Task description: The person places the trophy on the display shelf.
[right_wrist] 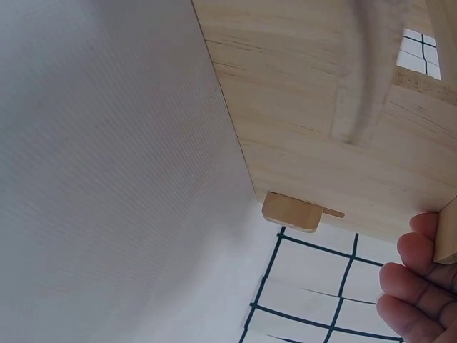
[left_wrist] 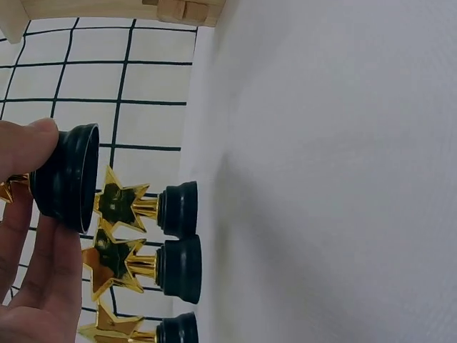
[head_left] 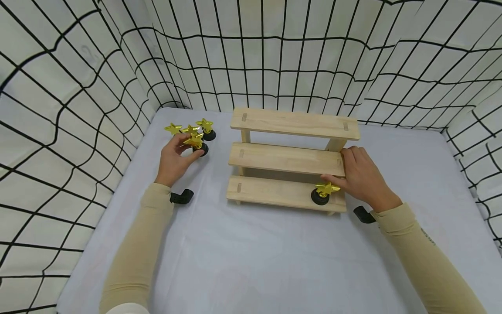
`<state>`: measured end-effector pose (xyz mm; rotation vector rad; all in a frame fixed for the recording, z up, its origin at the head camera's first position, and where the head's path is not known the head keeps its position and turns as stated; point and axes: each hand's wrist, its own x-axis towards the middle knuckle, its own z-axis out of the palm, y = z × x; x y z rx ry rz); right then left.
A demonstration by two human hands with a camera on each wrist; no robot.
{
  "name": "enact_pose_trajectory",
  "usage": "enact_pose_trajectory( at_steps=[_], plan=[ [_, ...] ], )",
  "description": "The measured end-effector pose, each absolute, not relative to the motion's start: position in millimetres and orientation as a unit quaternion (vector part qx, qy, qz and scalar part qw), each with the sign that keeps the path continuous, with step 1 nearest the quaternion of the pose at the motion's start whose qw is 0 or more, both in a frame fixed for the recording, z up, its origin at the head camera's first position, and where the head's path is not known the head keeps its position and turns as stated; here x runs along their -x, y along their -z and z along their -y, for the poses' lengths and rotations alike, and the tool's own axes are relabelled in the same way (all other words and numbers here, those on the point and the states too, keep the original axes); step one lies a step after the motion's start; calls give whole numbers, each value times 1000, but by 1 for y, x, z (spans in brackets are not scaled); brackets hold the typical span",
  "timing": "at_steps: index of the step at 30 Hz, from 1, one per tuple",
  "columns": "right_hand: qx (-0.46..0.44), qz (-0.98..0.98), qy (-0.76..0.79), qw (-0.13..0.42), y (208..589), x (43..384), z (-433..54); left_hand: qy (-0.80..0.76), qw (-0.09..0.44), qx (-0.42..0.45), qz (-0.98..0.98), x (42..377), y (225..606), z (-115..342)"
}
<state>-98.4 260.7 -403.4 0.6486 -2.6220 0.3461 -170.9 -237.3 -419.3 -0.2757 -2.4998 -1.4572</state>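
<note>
My left hand (head_left: 174,161) grips a small gold star trophy (head_left: 195,140) by its round black base, lifted off the table in the left wrist view. Beside it stand a star trophy (left_wrist: 178,207), a second star trophy (left_wrist: 182,268) and a third star trophy (left_wrist: 177,329), upright on the cloth. A three-step wooden display shelf (head_left: 286,158) stands in the middle. My right hand (head_left: 362,179) holds the right end of its middle board, thumb on top and fingers around the edge. Another star trophy (head_left: 323,192) sits near the right end of the bottom step.
A white cloth (head_left: 274,257) covers the table. Black wire grid (head_left: 260,56) over white sheeting encloses the back and both sides, close behind the shelf and the trophies. Black wrist mounts (head_left: 181,197) stick out from both sleeves.
</note>
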Motion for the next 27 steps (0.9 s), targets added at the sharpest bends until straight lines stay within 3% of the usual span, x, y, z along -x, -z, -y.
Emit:
enact_pose_trajectory(
  at_steps=[27],
  plan=[
    [-232,944,-126,197,400,97,-261,492,117,169,846,141,385,216]
  ],
)
